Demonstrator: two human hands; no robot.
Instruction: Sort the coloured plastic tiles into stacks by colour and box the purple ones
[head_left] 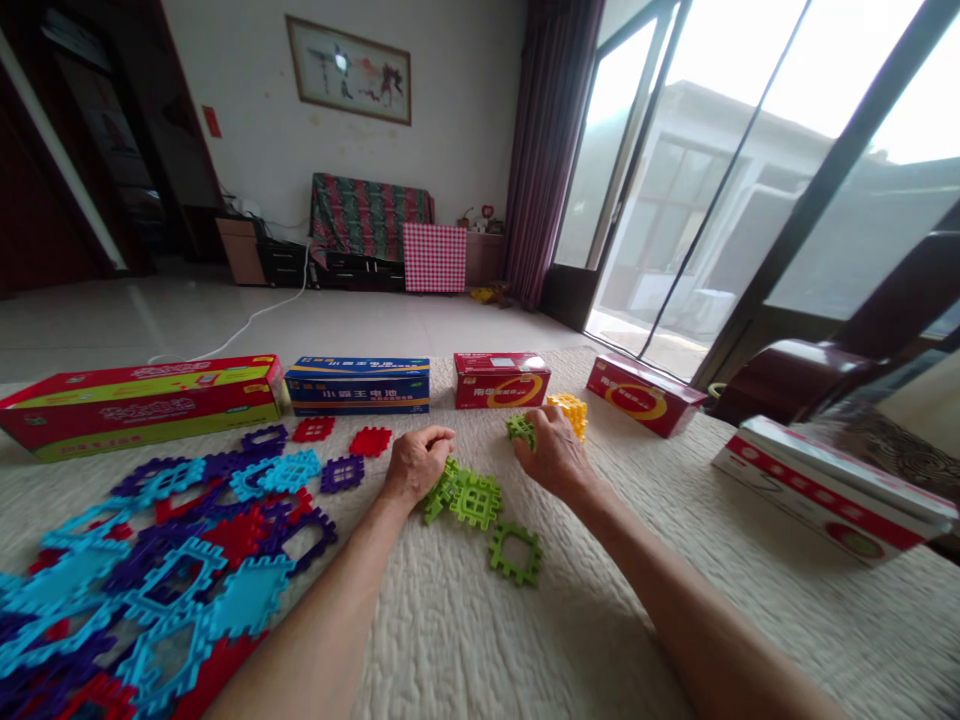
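Observation:
My left hand (415, 462) is curled closed on the cream quilted surface (525, 640), its fingers against joined green interlocking tiles (465, 494). My right hand (551, 452) pinches a small green tile (520, 429), just in front of a yellow tile cube (570, 410). A single green frame tile (516, 552) lies loose nearer to me, between my forearms.
A heap of blue, purple and red tiles (172, 560) covers the left. Boxes line the far edge: a long red-green one (142, 400), a blue one (358, 384), two red ones (501, 379) (643, 394). A white-red box (832, 490) sits at right. Glass doors stand behind.

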